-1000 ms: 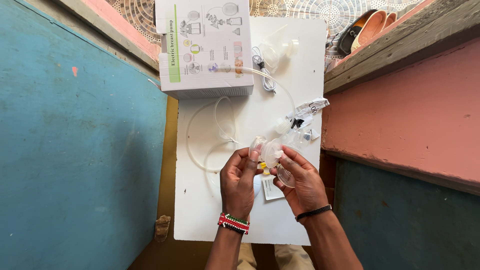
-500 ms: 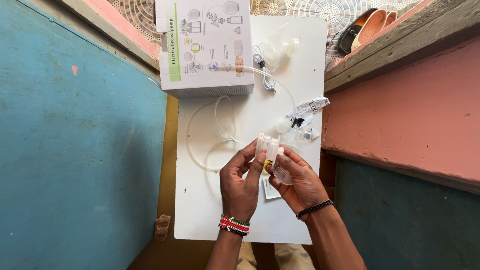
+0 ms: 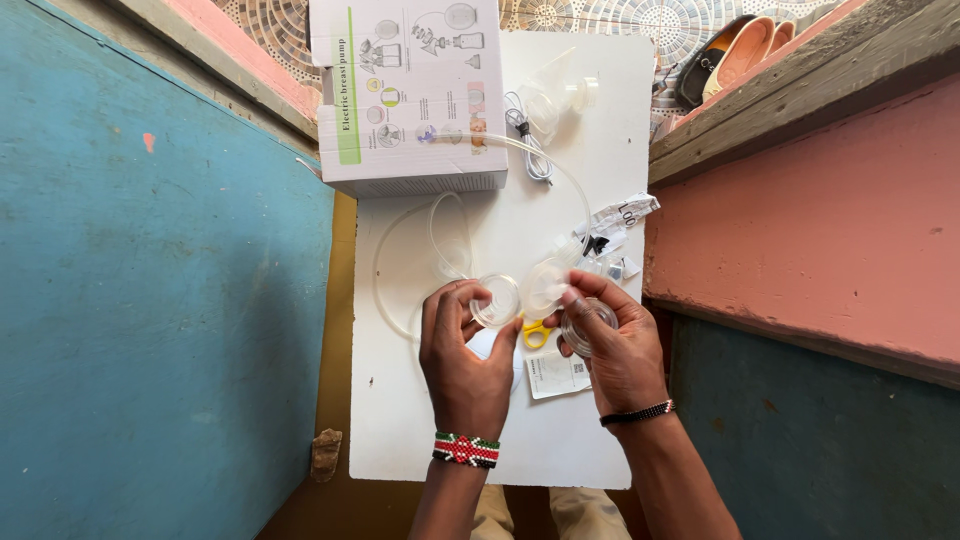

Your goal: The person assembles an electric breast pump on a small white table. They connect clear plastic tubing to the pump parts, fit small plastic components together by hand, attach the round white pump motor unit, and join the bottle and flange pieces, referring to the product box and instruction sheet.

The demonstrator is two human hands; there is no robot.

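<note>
Head view. Left hand [image 3: 462, 352] pinches a clear disc [image 3: 497, 300] at its fingertips; right hand [image 3: 618, 345] closes its grip on a clear cup [image 3: 587, 328], with a clear funnel [image 3: 545, 287] at its fingertips. All are held above the white surface [image 3: 560, 440], beside the tube [image 3: 400, 260] and below the box [image 3: 405, 95].

Clear glossy plastic cap [image 3: 497, 300]; matt white board [image 3: 560, 440]; rough painted wood wall [image 3: 150, 300].

A white rectangular carton [image 3: 410, 95] with a green stripe and small product pictures lies at the desk's [image 3: 560, 450] far edge. A white printed leaflet [image 3: 556, 375] lies nearer; a crumpled white label [image 3: 622, 214] sits at the right edge.
</note>
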